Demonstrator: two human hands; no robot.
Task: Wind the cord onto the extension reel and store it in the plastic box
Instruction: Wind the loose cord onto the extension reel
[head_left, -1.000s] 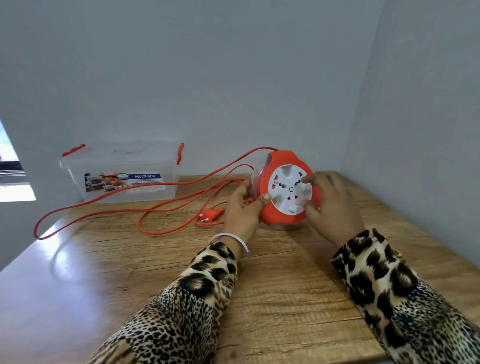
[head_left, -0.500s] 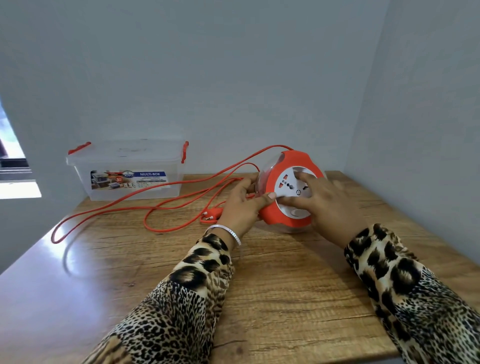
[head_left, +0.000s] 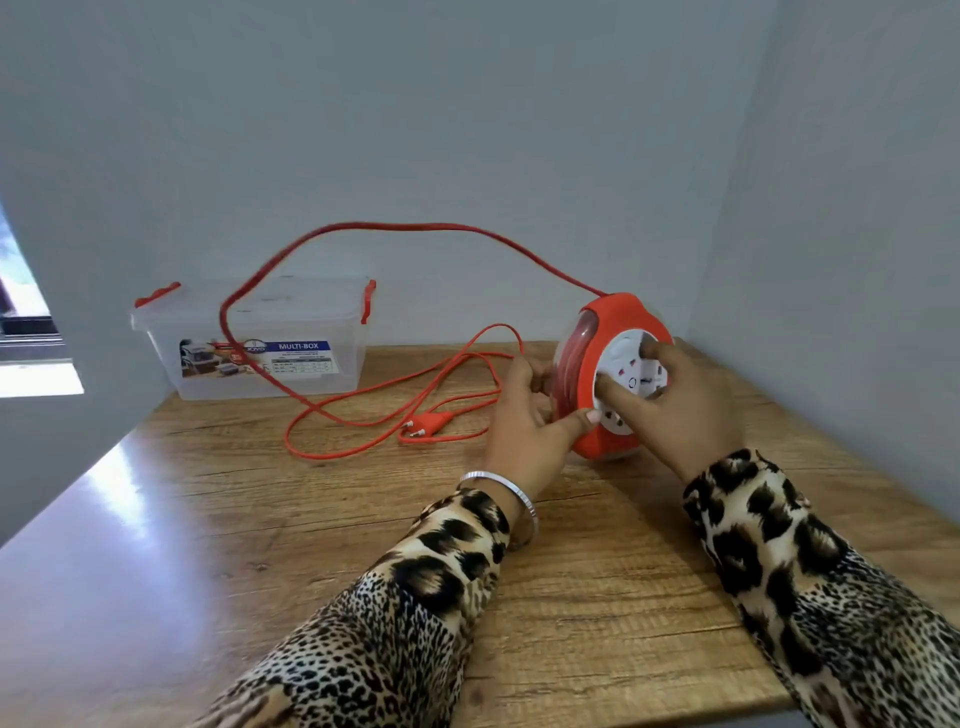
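The orange extension reel (head_left: 610, 332) stands on edge on the wooden table (head_left: 597, 597) at the right, its white socket face toward me. My left hand (head_left: 524, 421) grips the reel's left rim, thumb on the orange front. My right hand (head_left: 680, 400) presses its fingers on the white socket face. The orange cord (head_left: 395, 227) leaves the reel's top and arcs high through the air to the left, then loops on the table. Its plug (head_left: 428, 422) lies just left of my left hand. The clear plastic box (head_left: 249, 338) with orange latches stands shut at the back left.
Grey walls close in behind and on the right of the table. The table's left edge runs diagonally from the box toward me. A bright window opening (head_left: 31, 338) shows at the far left. Loose cord loops lie between the box and the reel.
The cord has whipped up from the table into a high arc in front of the box. The loose loops on the table have shrunk toward the reel. My right hand has shifted round the socket face.
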